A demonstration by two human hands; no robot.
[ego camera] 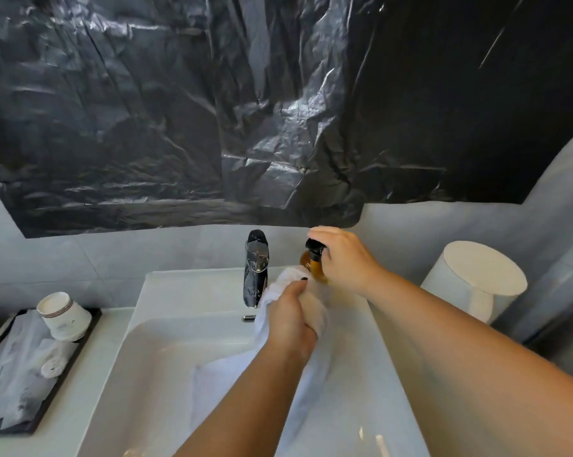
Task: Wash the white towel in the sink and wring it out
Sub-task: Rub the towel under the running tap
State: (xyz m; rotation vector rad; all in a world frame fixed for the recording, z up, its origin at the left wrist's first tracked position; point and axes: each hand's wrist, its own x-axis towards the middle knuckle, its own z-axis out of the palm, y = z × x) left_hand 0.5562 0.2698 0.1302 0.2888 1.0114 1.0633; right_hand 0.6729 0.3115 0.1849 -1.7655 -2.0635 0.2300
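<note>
My left hand (pixel 291 316) grips a bunched part of the white towel (pixel 212 384) and holds it up just right of the faucet (pixel 256 267). The rest of the towel hangs down into the white sink (pixel 153 351). My right hand (pixel 342 258) rests on the black pump top of an amber soap bottle (pixel 313 263) standing on the sink's back edge, just above the raised towel. No water is seen running from the faucet.
A dark tray (pixel 39 413) on the left counter holds stacked paper cups (pixel 64 316) and wrapped items. A white round lamp-like object (pixel 479 278) stands at the right. Black plastic sheeting (pixel 245 110) covers the wall above the sink.
</note>
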